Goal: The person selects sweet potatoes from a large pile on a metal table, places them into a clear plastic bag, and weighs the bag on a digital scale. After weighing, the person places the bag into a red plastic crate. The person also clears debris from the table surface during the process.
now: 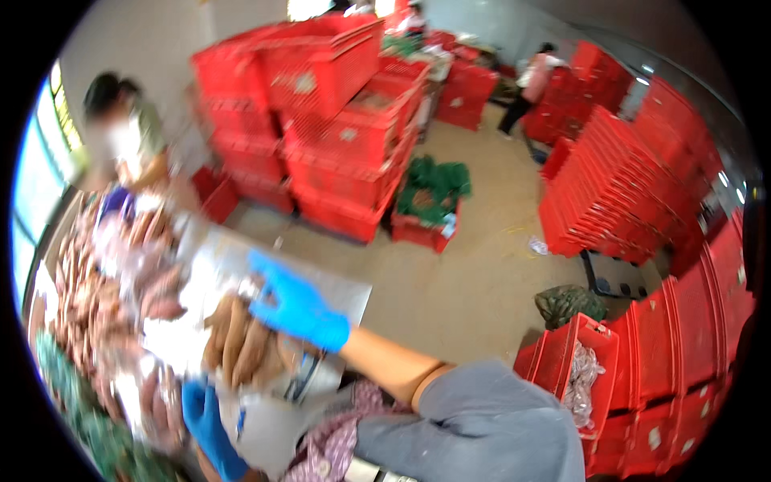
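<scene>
Several long brown sweet potatoes lie side by side on the pale tabletop, apparently in clear plastic. My right hand, in a blue glove, reaches over their far right end with thumb and fingers apart. Shiny clear material shows near those fingertips; blur hides whether they touch it. Nearer me, my left hand, gloved in blue too, is beside the near end of the same roots. Its fingers look partly bent, and their grip is unclear. A small blue pen-like object lies right of it.
A heap of sweet potatoes and green netting line the table's left side. Someone works across the table. Stacked red crates stand beyond, more red crates at right. A crate with green netting sits on the floor.
</scene>
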`<action>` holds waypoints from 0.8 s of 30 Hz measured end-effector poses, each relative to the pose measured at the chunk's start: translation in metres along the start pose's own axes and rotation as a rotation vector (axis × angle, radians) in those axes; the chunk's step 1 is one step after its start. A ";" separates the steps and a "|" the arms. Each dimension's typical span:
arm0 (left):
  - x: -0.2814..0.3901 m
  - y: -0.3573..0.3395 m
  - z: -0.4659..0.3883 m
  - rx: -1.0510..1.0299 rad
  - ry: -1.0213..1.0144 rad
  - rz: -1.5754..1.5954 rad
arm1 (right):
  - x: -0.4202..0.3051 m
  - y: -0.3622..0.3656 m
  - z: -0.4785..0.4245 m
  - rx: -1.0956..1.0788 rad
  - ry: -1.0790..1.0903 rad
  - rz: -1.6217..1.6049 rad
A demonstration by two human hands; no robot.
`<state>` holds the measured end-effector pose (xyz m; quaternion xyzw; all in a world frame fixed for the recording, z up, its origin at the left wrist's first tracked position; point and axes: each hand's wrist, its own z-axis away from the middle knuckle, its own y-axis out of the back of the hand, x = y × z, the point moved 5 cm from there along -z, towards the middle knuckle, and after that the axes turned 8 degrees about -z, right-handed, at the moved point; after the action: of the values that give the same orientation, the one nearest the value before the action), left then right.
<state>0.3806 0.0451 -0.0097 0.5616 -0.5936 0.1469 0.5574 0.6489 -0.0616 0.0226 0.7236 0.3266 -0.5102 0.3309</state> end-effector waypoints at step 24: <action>0.013 0.000 0.039 0.022 0.188 0.066 | 0.011 0.023 0.063 0.217 -0.016 0.093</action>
<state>0.3648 0.0074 -0.0126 0.5317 -0.5550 0.2239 0.5993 0.6377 -0.1242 -0.0009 0.7654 0.2327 -0.5325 0.2764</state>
